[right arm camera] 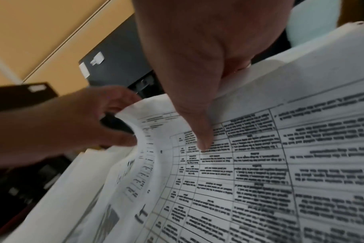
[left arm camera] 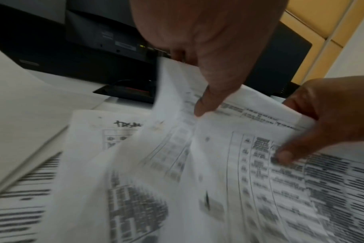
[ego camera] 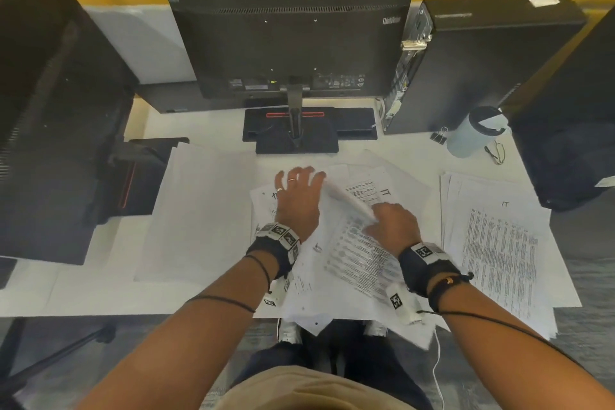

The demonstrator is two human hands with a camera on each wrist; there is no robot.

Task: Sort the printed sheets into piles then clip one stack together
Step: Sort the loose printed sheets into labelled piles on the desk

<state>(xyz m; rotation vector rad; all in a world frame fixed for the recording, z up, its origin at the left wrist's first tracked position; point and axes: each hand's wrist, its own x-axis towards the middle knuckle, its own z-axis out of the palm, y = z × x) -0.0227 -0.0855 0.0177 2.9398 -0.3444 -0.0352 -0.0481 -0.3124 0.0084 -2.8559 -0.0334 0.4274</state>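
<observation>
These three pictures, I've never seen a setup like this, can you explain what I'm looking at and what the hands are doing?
No machine here: a person wears three cameras. The wide picture comes from the head, looking down at a white desk; the two close ones come from each wrist. The left hand lies spread, fingers against a lifted printed sheet, while the right hand pinches that sheet's edge. Beneath is a loose middle pile, with a blank-faced pile to the left and a printed pile to the right. Farther back stand a monitor, a binder clip and a lidded cup.
</observation>
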